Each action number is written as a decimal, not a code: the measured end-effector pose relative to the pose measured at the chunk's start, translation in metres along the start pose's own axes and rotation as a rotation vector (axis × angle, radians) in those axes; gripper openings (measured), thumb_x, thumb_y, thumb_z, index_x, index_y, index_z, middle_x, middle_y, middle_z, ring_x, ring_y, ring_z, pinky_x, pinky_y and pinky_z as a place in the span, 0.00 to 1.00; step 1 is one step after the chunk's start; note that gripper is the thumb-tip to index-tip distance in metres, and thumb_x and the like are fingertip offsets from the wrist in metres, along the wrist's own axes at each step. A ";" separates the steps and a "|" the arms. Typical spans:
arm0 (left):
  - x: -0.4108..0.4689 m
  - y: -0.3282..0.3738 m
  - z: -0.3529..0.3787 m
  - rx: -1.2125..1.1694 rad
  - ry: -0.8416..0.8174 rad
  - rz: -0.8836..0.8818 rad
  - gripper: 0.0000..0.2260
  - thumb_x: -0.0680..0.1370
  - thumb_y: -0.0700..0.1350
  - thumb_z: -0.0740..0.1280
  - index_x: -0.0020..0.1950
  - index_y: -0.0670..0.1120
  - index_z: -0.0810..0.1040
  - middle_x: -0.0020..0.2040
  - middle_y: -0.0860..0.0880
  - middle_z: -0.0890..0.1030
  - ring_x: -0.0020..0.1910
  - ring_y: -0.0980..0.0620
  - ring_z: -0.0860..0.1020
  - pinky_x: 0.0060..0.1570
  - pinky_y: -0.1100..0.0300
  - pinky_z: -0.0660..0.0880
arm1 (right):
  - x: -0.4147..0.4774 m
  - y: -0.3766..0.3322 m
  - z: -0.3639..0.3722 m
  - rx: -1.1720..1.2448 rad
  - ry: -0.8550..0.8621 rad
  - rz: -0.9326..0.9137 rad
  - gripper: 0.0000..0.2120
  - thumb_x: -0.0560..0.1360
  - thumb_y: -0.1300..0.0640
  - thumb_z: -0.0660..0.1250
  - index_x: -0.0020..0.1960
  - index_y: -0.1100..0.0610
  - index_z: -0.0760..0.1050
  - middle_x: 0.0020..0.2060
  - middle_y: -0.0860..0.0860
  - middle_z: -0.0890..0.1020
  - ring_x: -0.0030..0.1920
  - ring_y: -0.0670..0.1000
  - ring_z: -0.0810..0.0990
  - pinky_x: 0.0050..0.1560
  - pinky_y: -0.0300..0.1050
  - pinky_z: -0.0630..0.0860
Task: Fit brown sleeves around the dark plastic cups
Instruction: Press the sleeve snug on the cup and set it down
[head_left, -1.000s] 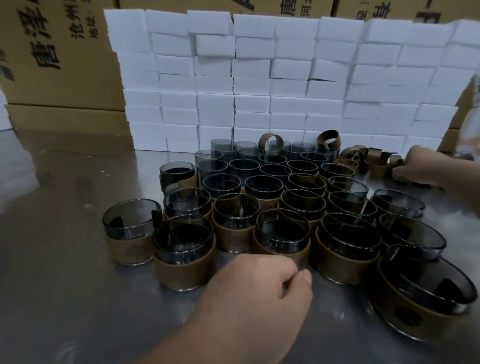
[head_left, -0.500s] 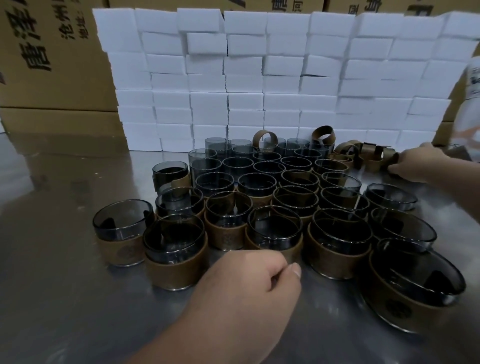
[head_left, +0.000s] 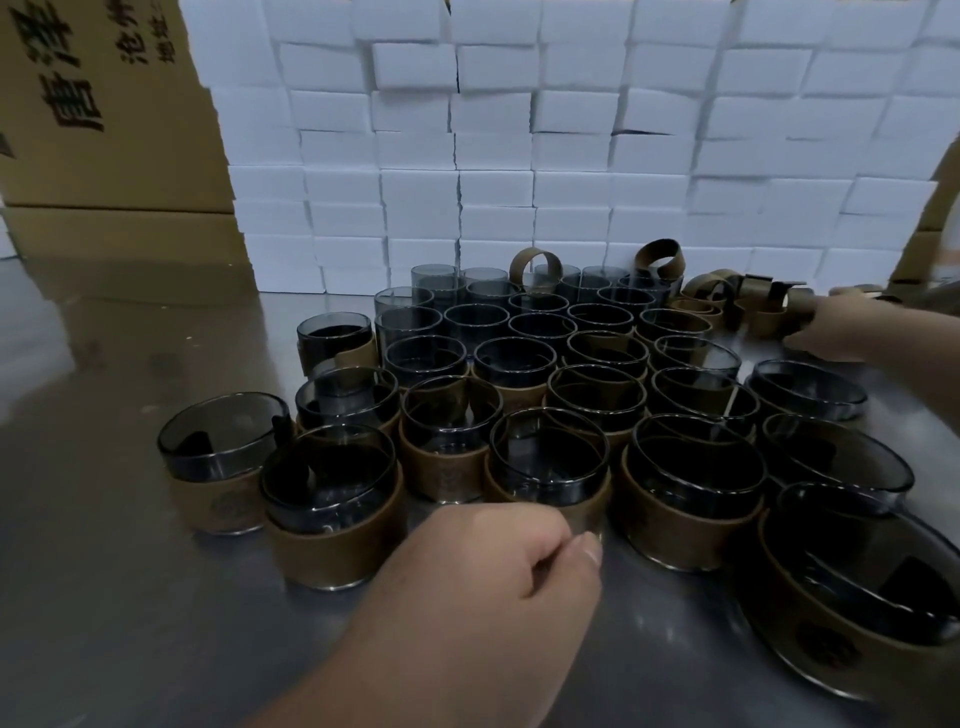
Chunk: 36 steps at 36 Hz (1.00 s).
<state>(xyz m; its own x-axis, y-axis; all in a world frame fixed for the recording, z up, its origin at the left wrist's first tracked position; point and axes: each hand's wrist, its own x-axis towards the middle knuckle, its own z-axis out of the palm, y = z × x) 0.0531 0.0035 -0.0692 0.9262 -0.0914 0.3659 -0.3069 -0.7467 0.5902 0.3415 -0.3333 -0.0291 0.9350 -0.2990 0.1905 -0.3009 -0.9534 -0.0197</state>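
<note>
A shiny metal desk (head_left: 130, 519) holds crowded dark plastic cups (head_left: 550, 467), most wearing brown sleeves (head_left: 332, 551). White boxes (head_left: 493, 156) and cardboard cartons (head_left: 104, 130) are stacked behind. The left hand (head_left: 498, 566) curls before the front cup, its palm hidden and its grip unclear. The blurred right hand (head_left: 841, 327) reaches among loose sleeves (head_left: 753, 306); its grip is also unclear.

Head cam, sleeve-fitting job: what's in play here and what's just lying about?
In play:
- dark cups, many already sleeved
- loose brown sleeves, back right
- left hand, curled by the front cup
- right hand, at those sleeves

Lying about:
- white boxes, stacked behind
- cardboard cartons
- metal table, only carries it all
</note>
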 end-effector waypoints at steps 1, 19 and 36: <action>0.000 -0.001 0.000 0.002 0.006 0.002 0.19 0.69 0.62 0.54 0.42 0.48 0.74 0.40 0.53 0.76 0.37 0.56 0.75 0.37 0.59 0.71 | -0.001 0.000 0.000 -0.023 0.022 -0.003 0.21 0.74 0.53 0.66 0.64 0.62 0.70 0.58 0.63 0.70 0.54 0.64 0.73 0.47 0.49 0.69; -0.001 -0.002 0.002 -0.073 -0.021 -0.009 0.19 0.69 0.61 0.54 0.38 0.46 0.72 0.28 0.53 0.70 0.27 0.57 0.67 0.29 0.61 0.64 | -0.042 -0.031 -0.060 0.264 0.216 -0.119 0.14 0.79 0.61 0.56 0.56 0.67 0.75 0.53 0.64 0.78 0.51 0.63 0.76 0.48 0.50 0.72; -0.002 0.000 0.002 -0.081 -0.046 -0.024 0.14 0.75 0.58 0.59 0.39 0.48 0.71 0.28 0.53 0.71 0.27 0.56 0.69 0.28 0.60 0.65 | -0.092 -0.159 -0.073 0.612 -0.124 -0.233 0.25 0.83 0.51 0.43 0.64 0.66 0.71 0.58 0.64 0.77 0.52 0.59 0.76 0.55 0.47 0.71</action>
<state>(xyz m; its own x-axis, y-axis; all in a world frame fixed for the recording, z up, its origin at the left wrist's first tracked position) 0.0513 0.0025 -0.0713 0.9419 -0.1061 0.3187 -0.2998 -0.6936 0.6551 0.2894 -0.1508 0.0279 0.9884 -0.0494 0.1436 0.0387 -0.8325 -0.5526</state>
